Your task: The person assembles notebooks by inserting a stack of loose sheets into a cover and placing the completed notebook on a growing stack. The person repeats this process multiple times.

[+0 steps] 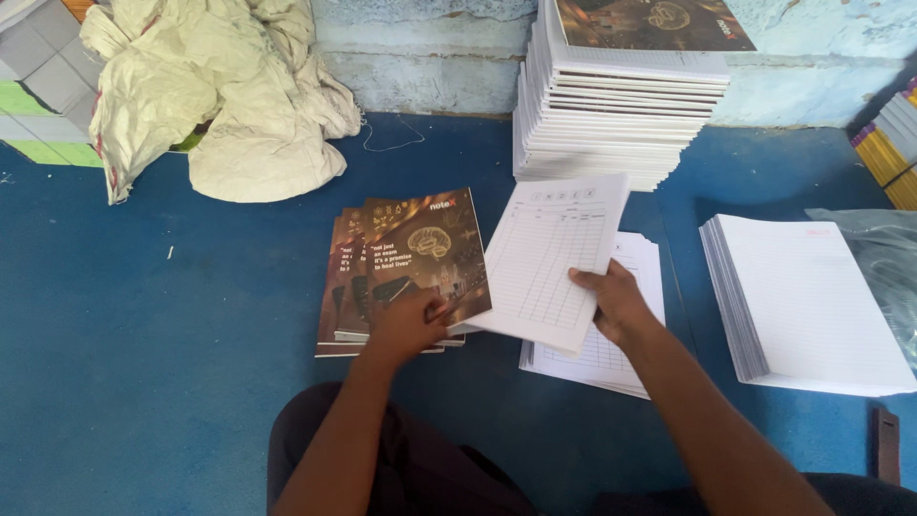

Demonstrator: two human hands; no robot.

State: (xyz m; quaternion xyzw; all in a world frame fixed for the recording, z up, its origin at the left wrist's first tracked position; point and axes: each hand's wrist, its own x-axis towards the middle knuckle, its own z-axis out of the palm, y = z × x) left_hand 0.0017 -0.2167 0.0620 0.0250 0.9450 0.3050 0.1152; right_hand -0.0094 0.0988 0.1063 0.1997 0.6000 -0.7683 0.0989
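Note:
My left hand point(406, 323) rests on the top dark brown printed cover point(430, 250) of a small fanned pile of covers point(336, 287) lying on the blue floor, and grips its lower edge. My right hand point(616, 301) holds a white block of ruled index pages point(549, 258) by its lower right side, tilted and touching the cover's right edge. Under that block lies a low pile of the same white page blocks point(635, 368).
A tall stack of finished notebooks point(621, 105) stands against the back wall. At right lies a thick white paper pile point(812, 306), with a plastic bag point(884, 258) beyond it. A crumpled cream sack point(220, 86) sits at back left. Blue floor point(143, 334) spreads at left.

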